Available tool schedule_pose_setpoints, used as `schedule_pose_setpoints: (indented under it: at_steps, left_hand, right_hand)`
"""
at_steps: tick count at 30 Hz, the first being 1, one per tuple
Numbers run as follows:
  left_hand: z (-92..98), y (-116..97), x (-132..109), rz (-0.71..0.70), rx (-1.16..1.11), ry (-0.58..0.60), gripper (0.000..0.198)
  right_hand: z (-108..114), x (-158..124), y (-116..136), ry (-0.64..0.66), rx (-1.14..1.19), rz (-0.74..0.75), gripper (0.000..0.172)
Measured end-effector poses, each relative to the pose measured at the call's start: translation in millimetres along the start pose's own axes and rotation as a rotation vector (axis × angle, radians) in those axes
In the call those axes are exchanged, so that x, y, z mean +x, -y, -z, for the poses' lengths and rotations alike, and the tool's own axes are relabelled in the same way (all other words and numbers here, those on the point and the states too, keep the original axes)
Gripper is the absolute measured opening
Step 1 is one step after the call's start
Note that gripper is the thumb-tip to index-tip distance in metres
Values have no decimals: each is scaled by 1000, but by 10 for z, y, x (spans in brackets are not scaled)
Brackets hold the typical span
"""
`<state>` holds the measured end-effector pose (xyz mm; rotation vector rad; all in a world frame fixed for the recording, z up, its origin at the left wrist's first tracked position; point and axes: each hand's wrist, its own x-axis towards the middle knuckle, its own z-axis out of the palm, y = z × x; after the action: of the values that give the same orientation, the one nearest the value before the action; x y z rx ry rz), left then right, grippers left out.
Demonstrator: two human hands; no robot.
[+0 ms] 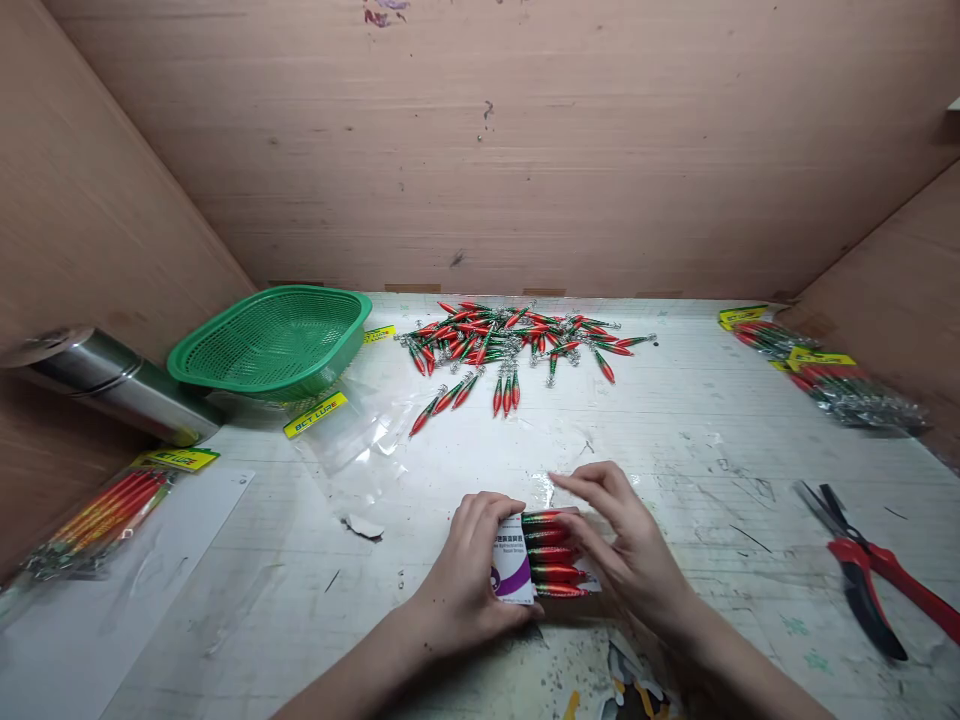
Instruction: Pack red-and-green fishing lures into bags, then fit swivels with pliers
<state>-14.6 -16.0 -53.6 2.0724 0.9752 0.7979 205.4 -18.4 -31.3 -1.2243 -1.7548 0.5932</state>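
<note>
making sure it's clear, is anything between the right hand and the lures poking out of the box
Nothing visible: the right hand is right beside the exposed red-and-green lures. The left hand grips the white-and-purple box from the opposite side.

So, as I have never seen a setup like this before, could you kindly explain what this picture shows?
Of course. There is no machine here: one person works with two bare hands, and the single picture comes from a camera worn on that person's head, looking forward and down. The left hand holds a small white-and-purple carton, with a row of red-and-green lures sticking out of it. The right hand, its fingers spread, is at the lures' other end. On the pale work surface lie a loose pile of similar lures, a green basket to the left and red-handled pliers to the right. Bagged lures lie at the far right.
</note>
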Motion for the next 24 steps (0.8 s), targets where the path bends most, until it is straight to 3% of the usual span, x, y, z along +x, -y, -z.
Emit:
schedule_pose_setpoints:
  at_steps: [3, 6, 8, 11, 14, 18, 20, 24]
  left_hand:
    - [-62, -5, -34, 36, 6, -106, 78]
    - [-158, -7, -104, 83, 35, -257, 74]
    - [-240, -38, -150, 111, 26, -323, 73]
    - [-318, -174, -187, 166, -63, -356, 70]
    - [-249, -369, -163, 244, -197, -347, 64]
    - [-29, -515, -31, 292, -378, -172, 42]
    - [42, -513, 44, 309, -428, -155, 36]
    - [70, -474, 136, 68, -382, -230, 47]
  right_hand:
    - [32, -203, 92, -65, 173, -325, 20]
    - [-108, -478, 272, 98, 544, -600, 26]
    - [-269, -592, 397, 106, 737, -676, 35]
    - [-427, -586, 498, -25, 944, -622, 45]
    - [-369, -526, 515, -102, 857, -500, 37]
    - [-140, -559, 466, -15, 725, -490, 33]
    - [-47, -582, 417, 26, 677, -492, 35]
    - [61, -584, 381, 103, 604, -477, 39]
